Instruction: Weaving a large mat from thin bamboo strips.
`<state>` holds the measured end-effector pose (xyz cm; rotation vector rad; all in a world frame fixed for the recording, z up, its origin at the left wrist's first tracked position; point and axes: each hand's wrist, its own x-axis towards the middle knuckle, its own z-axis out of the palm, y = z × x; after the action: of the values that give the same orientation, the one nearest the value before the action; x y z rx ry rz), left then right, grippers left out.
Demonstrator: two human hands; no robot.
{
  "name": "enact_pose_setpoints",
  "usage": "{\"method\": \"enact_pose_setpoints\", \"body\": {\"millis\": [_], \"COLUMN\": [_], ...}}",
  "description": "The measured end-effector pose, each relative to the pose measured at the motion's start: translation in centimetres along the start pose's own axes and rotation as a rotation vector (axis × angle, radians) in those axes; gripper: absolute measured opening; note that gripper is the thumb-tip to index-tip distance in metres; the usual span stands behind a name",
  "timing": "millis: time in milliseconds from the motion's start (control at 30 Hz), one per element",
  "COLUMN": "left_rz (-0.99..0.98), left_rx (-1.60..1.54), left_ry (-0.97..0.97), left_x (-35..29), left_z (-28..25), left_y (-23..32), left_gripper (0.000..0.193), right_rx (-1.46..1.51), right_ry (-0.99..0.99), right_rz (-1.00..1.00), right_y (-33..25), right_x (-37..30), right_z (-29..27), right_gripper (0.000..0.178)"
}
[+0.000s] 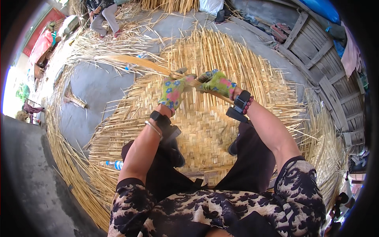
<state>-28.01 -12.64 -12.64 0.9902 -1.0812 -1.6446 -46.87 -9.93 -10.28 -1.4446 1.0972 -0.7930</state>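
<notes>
Pale flat strip (136, 60) is above the woven mat (205, 123), gripped by gloved left hand (173, 91) and right hand (218, 83), both fingers-curled tight round it and close together, probably to control a short stretch while the long end trails upper left. Mat's flat on the floor (100, 85), likely for support. Containers: clear bottle (115, 165) lying on its side at left, white sack (211, 6) at far edge, can't tell contents of either

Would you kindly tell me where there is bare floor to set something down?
The grey floor left of the woven mat, bordered by loose stalks; a narrower patch lies between mat and wooden frame. Stalks crowd the lower left around a bottle.
</notes>
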Motion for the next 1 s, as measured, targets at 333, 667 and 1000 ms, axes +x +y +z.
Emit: {"method": "enact_pose_setpoints", "body": {"millis": [333,667,1000], "left_rz": [0.172,-0.024,0.147], "left_rx": [-0.073,-0.089,-0.080], "left_ry": [0.075,0.215,-0.047], "left_x": [0.8,1.0,-0.3], "left_z": [0.0,-1.8,-2.3], "left_y": [-0.4,1.0,-0.2], "left_gripper": [0.024,0.032,0.033], "right_rx": [-0.088,-0.284,0.080], "right_ry": [0.097,0.206,-0.028], "right_rz": [0.244,0.122,0.192], "right_y": [-0.5,1.3,2.2], "right_x": [0.8,-0.1,0.4], "right_z": [1.2,1.0,-0.3], "right_gripper": [0.021,0.028,0.026]}}
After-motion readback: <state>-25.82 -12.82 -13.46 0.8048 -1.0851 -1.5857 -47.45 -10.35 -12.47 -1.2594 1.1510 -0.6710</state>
